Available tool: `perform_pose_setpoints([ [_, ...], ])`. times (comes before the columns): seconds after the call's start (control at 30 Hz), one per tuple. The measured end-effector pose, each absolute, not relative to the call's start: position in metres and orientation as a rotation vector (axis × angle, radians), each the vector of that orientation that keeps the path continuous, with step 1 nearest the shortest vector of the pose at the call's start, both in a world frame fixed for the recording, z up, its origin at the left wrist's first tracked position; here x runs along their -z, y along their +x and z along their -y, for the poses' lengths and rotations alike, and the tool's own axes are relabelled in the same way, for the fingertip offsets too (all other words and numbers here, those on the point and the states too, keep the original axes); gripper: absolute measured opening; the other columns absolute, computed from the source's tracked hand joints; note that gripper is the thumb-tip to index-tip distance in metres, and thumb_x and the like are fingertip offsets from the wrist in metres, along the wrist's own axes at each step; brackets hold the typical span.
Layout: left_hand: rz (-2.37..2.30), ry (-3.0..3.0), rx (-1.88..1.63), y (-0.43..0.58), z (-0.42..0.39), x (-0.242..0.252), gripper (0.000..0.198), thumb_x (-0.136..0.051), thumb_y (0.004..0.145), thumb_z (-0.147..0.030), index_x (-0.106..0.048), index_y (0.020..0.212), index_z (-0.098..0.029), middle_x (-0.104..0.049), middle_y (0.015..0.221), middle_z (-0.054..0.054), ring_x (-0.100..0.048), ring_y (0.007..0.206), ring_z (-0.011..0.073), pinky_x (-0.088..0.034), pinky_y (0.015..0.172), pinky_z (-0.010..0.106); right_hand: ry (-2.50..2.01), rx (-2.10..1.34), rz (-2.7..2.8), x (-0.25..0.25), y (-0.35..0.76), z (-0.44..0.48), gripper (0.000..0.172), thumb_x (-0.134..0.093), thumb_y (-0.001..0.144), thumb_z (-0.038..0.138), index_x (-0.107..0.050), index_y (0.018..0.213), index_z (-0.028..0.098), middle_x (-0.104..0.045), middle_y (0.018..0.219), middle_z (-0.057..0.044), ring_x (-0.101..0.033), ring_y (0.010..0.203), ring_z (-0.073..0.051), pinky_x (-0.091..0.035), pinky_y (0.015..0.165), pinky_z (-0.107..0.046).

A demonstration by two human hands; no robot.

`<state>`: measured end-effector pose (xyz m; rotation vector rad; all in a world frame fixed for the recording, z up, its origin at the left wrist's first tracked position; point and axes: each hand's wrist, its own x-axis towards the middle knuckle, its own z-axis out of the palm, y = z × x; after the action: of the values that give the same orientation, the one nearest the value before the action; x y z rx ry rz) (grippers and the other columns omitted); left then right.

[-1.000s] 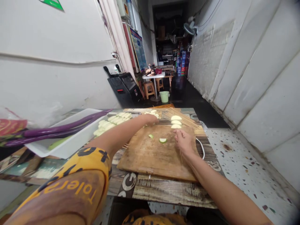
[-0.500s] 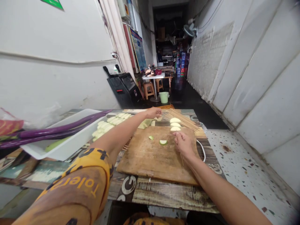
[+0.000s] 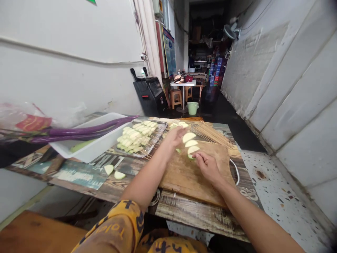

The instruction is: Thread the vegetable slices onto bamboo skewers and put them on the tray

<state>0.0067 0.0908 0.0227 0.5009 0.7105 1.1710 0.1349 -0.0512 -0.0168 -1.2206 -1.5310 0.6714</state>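
Observation:
My right hand point(image 3: 208, 167) is closed, thumb and fingers pinched at the near end of a row of pale half-moon vegetable slices point(image 3: 191, 143). The thin skewer through them is mostly hidden. Left of the top slice, my left hand point(image 3: 177, 136) has its fingers bent towards it, and whether they hold anything is unclear. Beyond that hand lie more pale slices point(image 3: 183, 124). Below the row is a wooden cutting board point(image 3: 181, 175), with a green-skinned slice point(image 3: 190, 156) and a small green scrap point(image 3: 178, 150) on it.
A metal tray point(image 3: 164, 127) carries several loaded skewers. Bare bamboo skewers point(image 3: 213, 135) lie behind the board. A white tub point(image 3: 61, 149) with long purple eggplants point(image 3: 79, 132) stands at the left. Two loose slices point(image 3: 114, 173) rest on the tabletop.
My view has turned left and down. The left hand has come back from the far slices towards the skewered row. The right hand has tilted the row leftward.

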Motion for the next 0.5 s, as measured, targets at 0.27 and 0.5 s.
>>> perform_pose_setpoints([
  [0.27,-0.688,0.414,-1.174,0.006,-0.081,-0.021,0.012,-0.052,0.077,-0.007,-0.06,0.087,-0.007,-0.069,0.073,0.011,-0.067,0.078,0.0176,-0.049,0.085,0.028,-1.275,-0.696,1.526,0.014,0.137,0.05,0.028,-0.043,0.084,0.036,-0.06,0.079,0.015,-0.043,0.054,0.002,-0.039,0.05,-0.012,-0.03,0.049,-0.023],
  [0.5,-0.683,0.418,-1.177,0.008,-0.077,-0.019,0.012,-0.05,0.08,-0.008,-0.06,0.086,-0.005,-0.069,0.073,0.013,-0.067,0.076,0.0175,-0.05,0.084,0.028,-1.315,-0.748,1.503,0.015,0.137,0.05,0.03,-0.043,0.083,0.04,-0.06,0.077,0.015,-0.039,0.052,0.003,-0.036,0.048,-0.012,-0.027,0.048,-0.024],
])
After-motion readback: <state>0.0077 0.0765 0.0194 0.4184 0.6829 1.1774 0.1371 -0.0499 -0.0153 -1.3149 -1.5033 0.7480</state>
